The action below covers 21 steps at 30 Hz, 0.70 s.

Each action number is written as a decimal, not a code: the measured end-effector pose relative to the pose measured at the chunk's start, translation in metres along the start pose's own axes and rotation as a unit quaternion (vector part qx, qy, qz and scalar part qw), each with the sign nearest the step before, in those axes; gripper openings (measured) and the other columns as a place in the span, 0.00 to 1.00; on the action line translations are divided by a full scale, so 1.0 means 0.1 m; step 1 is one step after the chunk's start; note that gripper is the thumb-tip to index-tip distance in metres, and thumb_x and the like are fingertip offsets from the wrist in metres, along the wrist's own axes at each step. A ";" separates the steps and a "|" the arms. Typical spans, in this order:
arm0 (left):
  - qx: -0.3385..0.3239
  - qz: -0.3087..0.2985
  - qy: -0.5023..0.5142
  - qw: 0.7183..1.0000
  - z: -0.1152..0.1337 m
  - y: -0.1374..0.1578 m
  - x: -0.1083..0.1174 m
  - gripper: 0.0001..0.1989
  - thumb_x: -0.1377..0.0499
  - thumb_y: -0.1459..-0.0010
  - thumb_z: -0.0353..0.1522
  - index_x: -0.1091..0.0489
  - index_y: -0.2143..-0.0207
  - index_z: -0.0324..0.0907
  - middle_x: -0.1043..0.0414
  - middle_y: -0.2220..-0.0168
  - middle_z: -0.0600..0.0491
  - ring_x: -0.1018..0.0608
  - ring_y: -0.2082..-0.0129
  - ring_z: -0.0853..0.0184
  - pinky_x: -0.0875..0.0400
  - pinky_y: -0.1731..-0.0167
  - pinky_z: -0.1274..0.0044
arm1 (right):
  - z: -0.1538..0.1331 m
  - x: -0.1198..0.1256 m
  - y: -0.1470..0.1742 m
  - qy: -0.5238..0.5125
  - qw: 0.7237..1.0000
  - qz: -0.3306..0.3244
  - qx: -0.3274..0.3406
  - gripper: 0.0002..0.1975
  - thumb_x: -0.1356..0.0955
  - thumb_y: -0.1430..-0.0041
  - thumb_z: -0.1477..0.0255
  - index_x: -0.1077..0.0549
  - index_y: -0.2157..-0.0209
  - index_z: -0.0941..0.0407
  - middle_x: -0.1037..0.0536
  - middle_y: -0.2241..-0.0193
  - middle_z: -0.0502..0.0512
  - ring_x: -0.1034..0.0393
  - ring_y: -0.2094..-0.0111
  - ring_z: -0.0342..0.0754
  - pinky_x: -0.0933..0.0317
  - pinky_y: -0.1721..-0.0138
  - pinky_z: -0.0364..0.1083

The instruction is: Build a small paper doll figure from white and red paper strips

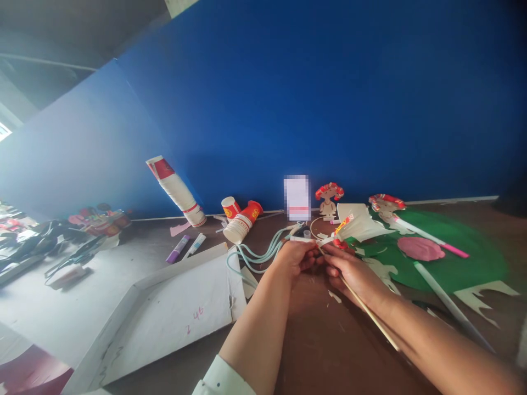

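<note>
My right hand (349, 269) is closed around a thin wooden stick (368, 312), which slants down to the right under my forearm. Close beside it, my left hand (298, 257) has its fingers curled together near the stick's upper end; what they pinch is hidden. A narrow white piece (302, 240) shows just above the left fingers, and I cannot tell if it is held. Just past my right fingers are a red and yellow paper scrap (342, 226) and a curled cream paper piece (362, 222). Pale blue cable loops (263, 255) lie left of my left hand.
A white box lid (164, 323) lies at left, near two markers (178, 248). Paper cups stand in a tilted stack (177, 189), with more cups (242, 222) beside. At right are a green sheet (465, 258), a white marker (448, 302) and paper figures (328, 206). A blue partition (329, 99) rises behind.
</note>
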<state>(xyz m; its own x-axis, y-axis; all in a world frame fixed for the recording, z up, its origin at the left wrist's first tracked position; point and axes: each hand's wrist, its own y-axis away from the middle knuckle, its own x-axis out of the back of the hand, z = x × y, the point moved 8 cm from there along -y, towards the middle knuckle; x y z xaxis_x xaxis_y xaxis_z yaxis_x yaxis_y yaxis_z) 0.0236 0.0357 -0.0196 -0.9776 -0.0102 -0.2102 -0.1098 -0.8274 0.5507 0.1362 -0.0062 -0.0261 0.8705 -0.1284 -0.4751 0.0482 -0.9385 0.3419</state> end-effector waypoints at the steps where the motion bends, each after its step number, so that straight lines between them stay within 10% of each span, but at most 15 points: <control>1: -0.006 0.002 0.000 1.000 0.01 0.00 0.00 0.06 0.36 0.41 0.26 0.28 0.72 0.34 0.31 0.80 0.55 0.31 0.84 0.79 0.35 0.82 0.88 | -0.01 -0.01 0.01 0.003 1.000 0.000 0.000 0.13 0.28 0.53 0.77 0.21 0.62 0.55 0.26 0.75 0.52 0.46 0.82 0.37 0.57 0.86 0.35; 21: -0.046 -0.005 -0.044 0.998 0.06 0.00 -0.04 0.10 0.36 0.47 0.24 0.32 0.79 0.35 0.34 0.83 0.56 0.34 0.86 0.79 0.42 0.85 0.86 | -0.02 -0.06 0.04 0.053 0.998 -0.005 0.020 0.21 0.29 0.56 0.73 0.22 0.57 0.56 0.28 0.80 0.47 0.47 0.85 0.36 0.57 0.84 0.37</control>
<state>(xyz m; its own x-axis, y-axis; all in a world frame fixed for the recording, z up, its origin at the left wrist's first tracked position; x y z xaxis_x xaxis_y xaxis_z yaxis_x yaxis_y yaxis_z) 0.0261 0.0396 -0.0142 -0.9890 0.0430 -0.1416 -0.1056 -0.8756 0.4714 0.1320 -0.0089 -0.0201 0.9173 -0.0867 -0.3887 0.0391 -0.9517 0.3046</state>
